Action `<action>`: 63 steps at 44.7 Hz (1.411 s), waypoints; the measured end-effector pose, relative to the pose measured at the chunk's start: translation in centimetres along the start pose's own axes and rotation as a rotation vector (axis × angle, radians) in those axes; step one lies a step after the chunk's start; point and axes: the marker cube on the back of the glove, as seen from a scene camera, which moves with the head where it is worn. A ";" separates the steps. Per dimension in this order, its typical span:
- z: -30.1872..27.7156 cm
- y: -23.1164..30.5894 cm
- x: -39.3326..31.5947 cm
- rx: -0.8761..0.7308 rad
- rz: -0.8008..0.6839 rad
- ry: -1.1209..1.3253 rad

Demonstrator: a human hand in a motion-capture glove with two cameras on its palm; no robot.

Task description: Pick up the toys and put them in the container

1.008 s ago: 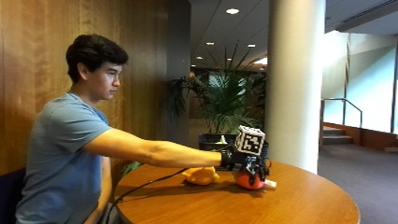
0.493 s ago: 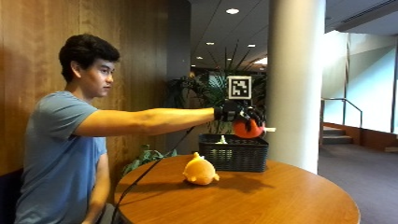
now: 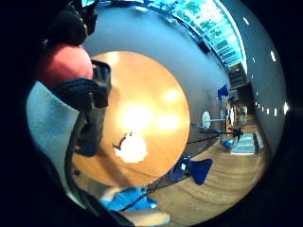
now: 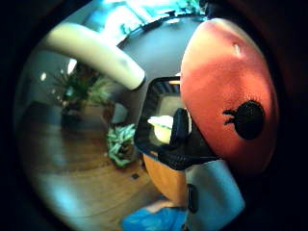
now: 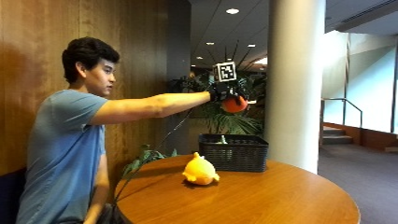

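The gloved right hand is gripping the red toy, fingers curled around it, high above the table. The basket is sitting directly below the hand, so the release is looking like a straight drop. The yellow toy is lying below and nearer the person.

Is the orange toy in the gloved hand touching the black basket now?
Apart. The outside view shows the orange toy, held in the gloved right hand, high above the black basket, with open air between them.
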 end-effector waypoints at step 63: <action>5.2 16.5 14.9 -0.185 0.160 0.019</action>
